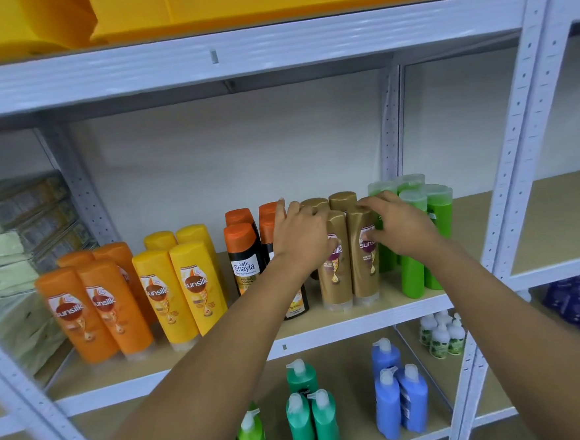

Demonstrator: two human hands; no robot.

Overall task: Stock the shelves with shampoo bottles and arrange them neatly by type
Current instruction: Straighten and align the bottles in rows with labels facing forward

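Head view gives me both forearms reaching in, and they cover a good deal: my left forearm hides the lower half of the front black bottle [246, 257] beside it, and my right wrist blocks part of the green bottles [433, 230]. The rear gold bottles [342, 200] show only their caps. At far left, stacked packets [6, 253] are blurred and I cannot read them.

My left hand [300, 234] has its fingers curled round the left side of the front gold bottles [350, 263]; my right hand [397, 224] curls over the top and right side of the same pair, thumb on the label. The gold bottles stand on their caps, long axis vertical, labels facing me, on the middle shelf [357, 318] between the black and green groups.

Further left stand yellow bottles [180, 286] and orange bottles [92, 309], tilted by the lens. The gold pair sits just back from the shelf's front edge, close beside its neighbours. Bare board lies between the yellow and black groups and behind the rows.
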